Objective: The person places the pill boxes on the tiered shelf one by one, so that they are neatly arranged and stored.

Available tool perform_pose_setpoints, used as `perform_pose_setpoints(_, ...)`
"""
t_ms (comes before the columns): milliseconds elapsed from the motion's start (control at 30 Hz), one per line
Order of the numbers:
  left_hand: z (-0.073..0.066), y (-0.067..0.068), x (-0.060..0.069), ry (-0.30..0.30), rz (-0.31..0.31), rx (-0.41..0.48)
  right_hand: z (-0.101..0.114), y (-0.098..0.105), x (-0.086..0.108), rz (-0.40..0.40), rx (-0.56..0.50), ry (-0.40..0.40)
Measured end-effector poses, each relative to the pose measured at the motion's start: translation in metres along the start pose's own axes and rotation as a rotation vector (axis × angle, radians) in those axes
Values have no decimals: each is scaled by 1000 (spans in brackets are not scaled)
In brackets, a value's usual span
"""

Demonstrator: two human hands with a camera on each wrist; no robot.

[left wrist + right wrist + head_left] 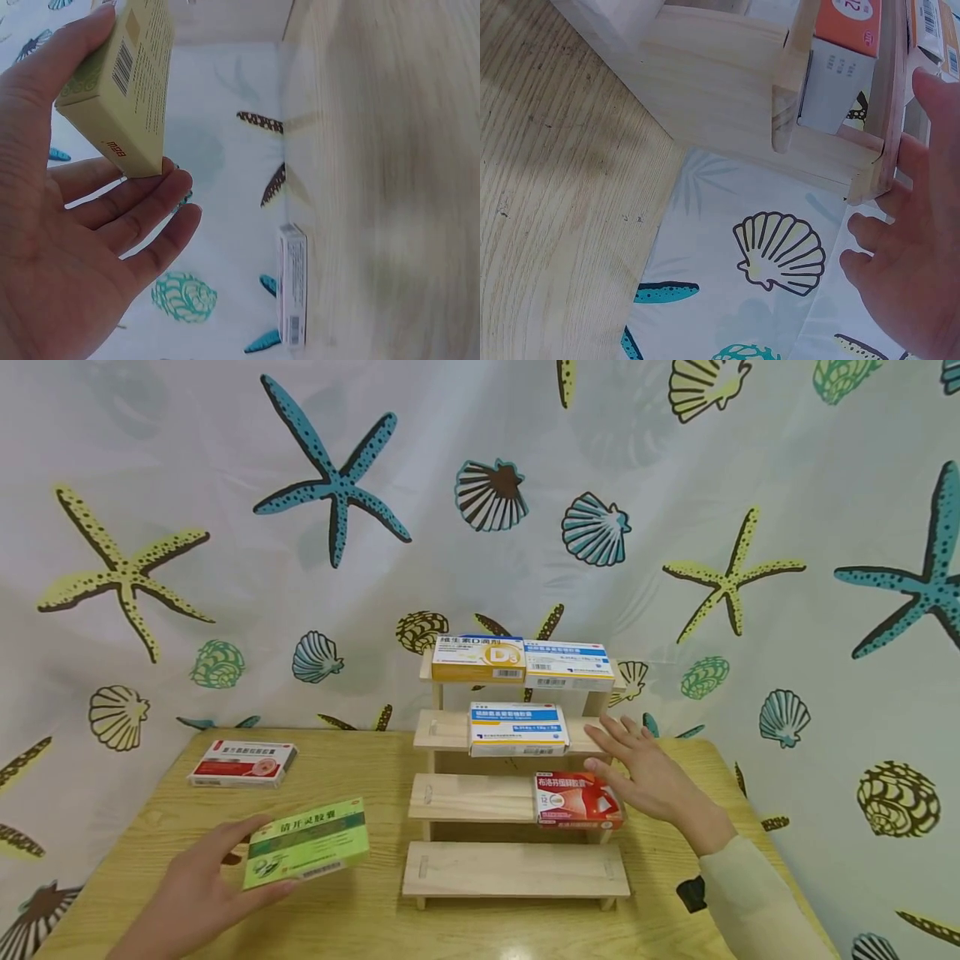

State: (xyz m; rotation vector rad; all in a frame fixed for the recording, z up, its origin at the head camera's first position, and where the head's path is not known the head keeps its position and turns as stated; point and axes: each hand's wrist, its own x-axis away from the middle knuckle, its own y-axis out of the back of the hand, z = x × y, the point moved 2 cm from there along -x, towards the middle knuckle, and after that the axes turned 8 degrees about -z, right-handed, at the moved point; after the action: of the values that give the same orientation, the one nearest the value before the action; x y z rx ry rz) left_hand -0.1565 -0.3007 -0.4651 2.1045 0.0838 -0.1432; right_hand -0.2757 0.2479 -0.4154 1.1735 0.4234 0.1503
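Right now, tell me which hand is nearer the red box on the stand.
Right. The right hand is close beside the red box; the left hand is well to its left, holding the green box.

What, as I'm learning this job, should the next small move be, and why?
Perhaps the left hand should carry the green box rightward toward the third shelf down, left of the red box: the hand already grips the green box, left of the wooden stand, and that stretch of shelf shows bare wood.
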Motion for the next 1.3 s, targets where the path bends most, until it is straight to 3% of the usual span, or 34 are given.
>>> perform_pose_setpoints(300,-38,-9,-6,-165,-113,65,1,1,0,1,1,-2)
perform_pose_setpoints(500,-52,-14,-11,-182,-103,82,0,-1,0,-1,20,8)
perform_pose_setpoints(900,-82,-27,-27,-289,-113,153,-1,0,5,18,17,14)
perform_pose_setpoints(1300,-109,-38,-39,-326,-114,155,1,3,4,33,28,5)
